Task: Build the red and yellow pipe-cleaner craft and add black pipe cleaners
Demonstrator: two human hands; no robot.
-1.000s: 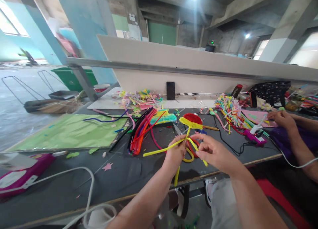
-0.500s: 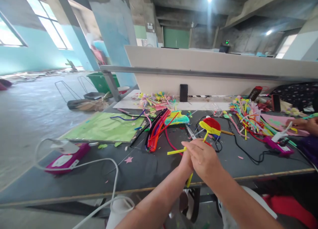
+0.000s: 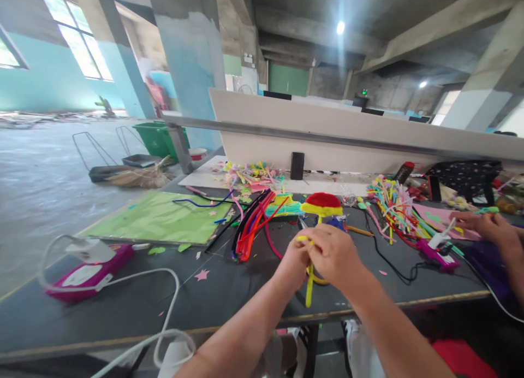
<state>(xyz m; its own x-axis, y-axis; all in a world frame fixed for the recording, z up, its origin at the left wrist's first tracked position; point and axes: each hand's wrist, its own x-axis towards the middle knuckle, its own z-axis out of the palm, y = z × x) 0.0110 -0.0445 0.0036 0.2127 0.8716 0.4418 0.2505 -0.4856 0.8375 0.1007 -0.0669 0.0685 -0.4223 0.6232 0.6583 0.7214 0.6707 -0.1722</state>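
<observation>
In front of me, above the table's front part, my left hand [image 3: 295, 260] and my right hand [image 3: 332, 252] press together around a yellow pipe cleaner [image 3: 309, 296]. Its lower end hangs straight down below my fingers, and a short yellow piece shows between the fingertips. Out of the top of my hands rises a red and yellow fuzzy dome [image 3: 322, 203] on a yellow stem. Both hands are closed; my right fingers cover much of the grip. Just behind them lie scissors [image 3: 302, 223], mostly hidden.
Left of my hands lies a bundle of red, black and purple pipe cleaners [image 3: 249, 230], near a green sheet [image 3: 159, 217]. Purple power strips [image 3: 90, 271] with cables sit on both sides. A phone [image 3: 297, 166] leans on the divider. At right are another person's hands [image 3: 487, 225].
The red and yellow dome has swung left and now faces me more upright. The yellow piece that stuck out leftward is now mostly folded in at my fingers. The view has shifted slightly.
</observation>
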